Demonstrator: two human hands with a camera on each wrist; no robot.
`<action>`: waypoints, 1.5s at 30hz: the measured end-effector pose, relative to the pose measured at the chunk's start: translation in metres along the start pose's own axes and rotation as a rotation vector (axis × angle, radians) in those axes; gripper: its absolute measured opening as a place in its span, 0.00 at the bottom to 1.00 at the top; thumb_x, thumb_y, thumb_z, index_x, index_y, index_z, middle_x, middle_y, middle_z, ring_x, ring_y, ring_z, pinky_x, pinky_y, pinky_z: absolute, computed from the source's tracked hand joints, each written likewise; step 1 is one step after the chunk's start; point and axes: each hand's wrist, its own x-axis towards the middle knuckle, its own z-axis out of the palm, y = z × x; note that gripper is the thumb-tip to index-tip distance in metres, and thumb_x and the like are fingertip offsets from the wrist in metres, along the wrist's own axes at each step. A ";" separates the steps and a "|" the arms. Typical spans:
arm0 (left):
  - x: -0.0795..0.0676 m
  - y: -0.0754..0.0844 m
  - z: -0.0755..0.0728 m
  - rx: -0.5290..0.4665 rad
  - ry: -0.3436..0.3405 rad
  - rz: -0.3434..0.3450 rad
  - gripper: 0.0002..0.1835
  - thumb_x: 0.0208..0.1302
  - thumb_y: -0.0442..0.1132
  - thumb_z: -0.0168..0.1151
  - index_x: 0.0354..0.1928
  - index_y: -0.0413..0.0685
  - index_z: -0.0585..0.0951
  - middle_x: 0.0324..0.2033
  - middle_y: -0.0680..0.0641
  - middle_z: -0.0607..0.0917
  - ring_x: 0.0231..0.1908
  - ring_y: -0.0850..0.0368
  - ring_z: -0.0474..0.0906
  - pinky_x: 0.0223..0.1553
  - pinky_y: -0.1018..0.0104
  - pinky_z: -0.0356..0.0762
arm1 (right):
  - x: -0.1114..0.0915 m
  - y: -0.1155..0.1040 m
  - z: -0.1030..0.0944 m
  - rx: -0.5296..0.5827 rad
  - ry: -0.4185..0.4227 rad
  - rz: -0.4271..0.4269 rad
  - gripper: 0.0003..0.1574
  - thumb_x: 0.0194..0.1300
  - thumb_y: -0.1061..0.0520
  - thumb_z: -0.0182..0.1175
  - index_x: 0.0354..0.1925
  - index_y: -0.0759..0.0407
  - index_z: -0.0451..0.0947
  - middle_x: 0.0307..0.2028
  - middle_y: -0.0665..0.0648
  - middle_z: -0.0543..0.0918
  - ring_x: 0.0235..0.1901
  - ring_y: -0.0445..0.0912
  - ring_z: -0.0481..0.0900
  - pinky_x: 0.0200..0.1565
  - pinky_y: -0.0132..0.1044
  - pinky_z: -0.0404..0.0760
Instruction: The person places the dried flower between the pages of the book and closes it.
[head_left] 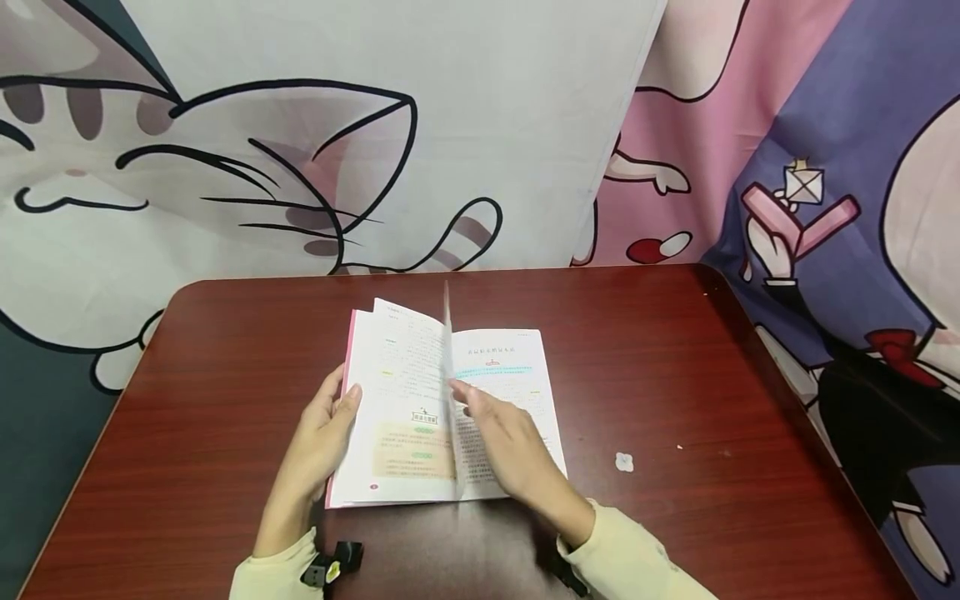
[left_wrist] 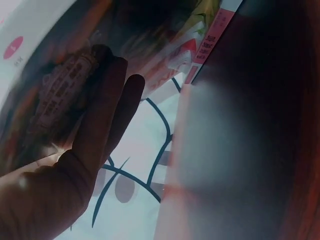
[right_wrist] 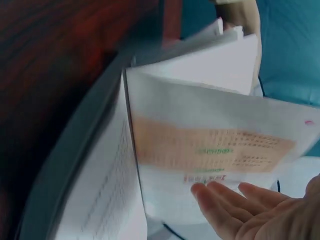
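Note:
An open book point(head_left: 360, 392) with a pink-edged cover lies on the table, its left side raised. My left hand point(head_left: 318, 437) holds its left edge, thumb at the page side and fingers behind the cover. The left wrist view shows these fingers point(left_wrist: 102, 107) against the dark, pictured cover. A single page point(right_wrist: 215, 112) stands nearly upright at the middle of the book. Against its right face rest the straight fingers of my right hand point(head_left: 517, 442), above the right-hand page point(head_left: 536, 367). In the right wrist view the fingertips point(right_wrist: 215, 192) touch or nearly touch that page.
The reddish-brown table point(head_left: 247, 333) extends all around the book. A small white flower-shaped piece point(head_left: 624, 462) lies to the right, with a tiny white speck beyond it. Cartoon-printed curtains point(head_left: 525, 125) hang behind the table. A black wrist device point(head_left: 330, 567) is at the left sleeve.

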 end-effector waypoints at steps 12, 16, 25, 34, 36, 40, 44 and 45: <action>-0.002 0.001 0.001 0.046 0.004 0.035 0.30 0.81 0.49 0.38 0.79 0.47 0.52 0.56 0.30 0.78 0.38 0.61 0.83 0.35 0.62 0.84 | -0.008 0.001 0.041 -0.202 -0.113 -0.165 0.33 0.82 0.41 0.36 0.70 0.56 0.70 0.70 0.58 0.70 0.71 0.49 0.66 0.70 0.50 0.65; -0.002 0.002 0.002 0.039 -0.012 0.051 0.30 0.80 0.44 0.44 0.79 0.47 0.53 0.53 0.28 0.80 0.35 0.57 0.85 0.33 0.60 0.85 | -0.011 0.002 0.049 -0.291 -0.156 -0.170 0.35 0.81 0.39 0.33 0.71 0.55 0.70 0.71 0.60 0.69 0.71 0.52 0.66 0.70 0.52 0.65; 0.002 0.000 0.002 0.062 -0.047 0.106 0.36 0.73 0.26 0.50 0.78 0.43 0.50 0.55 0.25 0.78 0.35 0.51 0.87 0.31 0.57 0.87 | -0.011 0.004 0.050 -0.327 -0.196 -0.181 0.35 0.81 0.39 0.33 0.71 0.54 0.70 0.72 0.60 0.68 0.71 0.53 0.65 0.71 0.53 0.63; 0.002 0.001 0.002 0.059 -0.040 0.087 0.36 0.74 0.27 0.49 0.79 0.44 0.49 0.53 0.25 0.80 0.35 0.46 0.88 0.30 0.57 0.87 | -0.008 0.008 0.042 -0.228 -0.194 -0.171 0.32 0.81 0.42 0.38 0.70 0.54 0.71 0.71 0.60 0.68 0.71 0.52 0.66 0.70 0.51 0.65; 0.002 0.001 0.002 0.064 -0.039 0.086 0.36 0.74 0.27 0.49 0.79 0.44 0.49 0.52 0.25 0.80 0.35 0.46 0.88 0.30 0.57 0.87 | -0.009 0.010 0.040 -0.221 -0.193 -0.174 0.31 0.81 0.43 0.39 0.70 0.54 0.71 0.71 0.60 0.68 0.71 0.51 0.65 0.70 0.51 0.65; 0.002 0.000 0.000 0.092 -0.033 0.083 0.36 0.74 0.26 0.49 0.79 0.44 0.49 0.53 0.26 0.80 0.37 0.46 0.87 0.31 0.58 0.87 | -0.010 0.015 0.031 -0.250 -0.196 -0.153 0.32 0.81 0.40 0.39 0.71 0.52 0.69 0.72 0.60 0.67 0.73 0.52 0.63 0.70 0.54 0.64; 0.003 -0.002 0.000 0.107 -0.024 0.073 0.37 0.73 0.26 0.49 0.79 0.44 0.49 0.52 0.26 0.81 0.38 0.47 0.87 0.31 0.58 0.87 | -0.011 0.020 0.022 -0.302 -0.186 -0.104 0.34 0.79 0.36 0.41 0.72 0.49 0.69 0.73 0.60 0.65 0.73 0.53 0.61 0.70 0.56 0.64; 0.002 -0.002 -0.001 0.109 -0.023 0.070 0.37 0.73 0.26 0.49 0.79 0.44 0.49 0.52 0.26 0.81 0.37 0.48 0.87 0.31 0.58 0.87 | -0.011 0.021 0.019 -0.312 -0.182 -0.092 0.34 0.78 0.35 0.42 0.72 0.48 0.69 0.74 0.59 0.65 0.73 0.53 0.61 0.70 0.56 0.63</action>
